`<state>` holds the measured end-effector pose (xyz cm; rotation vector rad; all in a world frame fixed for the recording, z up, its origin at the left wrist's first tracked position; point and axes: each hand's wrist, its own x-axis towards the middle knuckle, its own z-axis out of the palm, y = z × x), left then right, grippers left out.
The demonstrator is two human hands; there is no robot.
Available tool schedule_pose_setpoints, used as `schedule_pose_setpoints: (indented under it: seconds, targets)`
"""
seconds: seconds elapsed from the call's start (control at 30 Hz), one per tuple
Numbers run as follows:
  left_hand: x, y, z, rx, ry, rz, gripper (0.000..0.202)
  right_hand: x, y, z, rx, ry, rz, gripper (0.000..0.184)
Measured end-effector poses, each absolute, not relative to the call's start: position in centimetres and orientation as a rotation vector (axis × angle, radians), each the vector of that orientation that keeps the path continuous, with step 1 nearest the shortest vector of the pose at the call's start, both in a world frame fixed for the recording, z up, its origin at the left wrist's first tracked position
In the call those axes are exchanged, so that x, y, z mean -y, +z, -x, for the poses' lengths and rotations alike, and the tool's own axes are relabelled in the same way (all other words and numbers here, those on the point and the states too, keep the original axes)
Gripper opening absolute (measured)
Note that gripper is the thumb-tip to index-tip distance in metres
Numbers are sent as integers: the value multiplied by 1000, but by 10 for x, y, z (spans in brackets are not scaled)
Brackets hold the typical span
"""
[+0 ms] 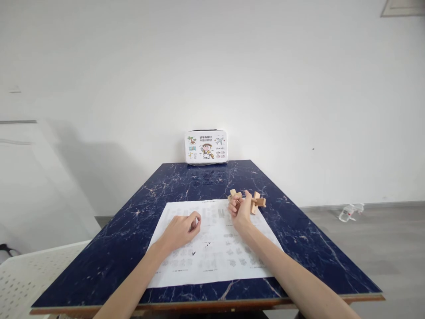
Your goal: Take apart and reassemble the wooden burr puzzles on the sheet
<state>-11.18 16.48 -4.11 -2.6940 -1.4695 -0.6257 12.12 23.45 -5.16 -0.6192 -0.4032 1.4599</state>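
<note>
Wooden puzzle (257, 202) is being pinched in the right grip (239, 212) alone, with the left grip (181, 230) curled shut and seemingly empty, so a drop onto the counter (299, 235) is being risked.

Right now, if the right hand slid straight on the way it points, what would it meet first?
Probably the white cartoon-printed box at the far edge of the dark blue marble table; depth unclear.

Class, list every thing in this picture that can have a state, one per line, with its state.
right hand: fingers shut on the wooden puzzle.
wooden puzzle: pieces interlocked, in the right hand.
left hand: fingers curled, resting on the paper sheet.
paper sheet: flat, printed side up.
printed box: upright at the table's far edge.
plastic bottle: lying on its side on the floor.
</note>
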Motion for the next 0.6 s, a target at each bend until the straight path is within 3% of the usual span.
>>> schedule_pose_setpoints:
  seconds: [0.6]
  targets:
    - [-161,-38,110,1478,-665,2708,11,-256,-62,-136,619,1264,782,38]
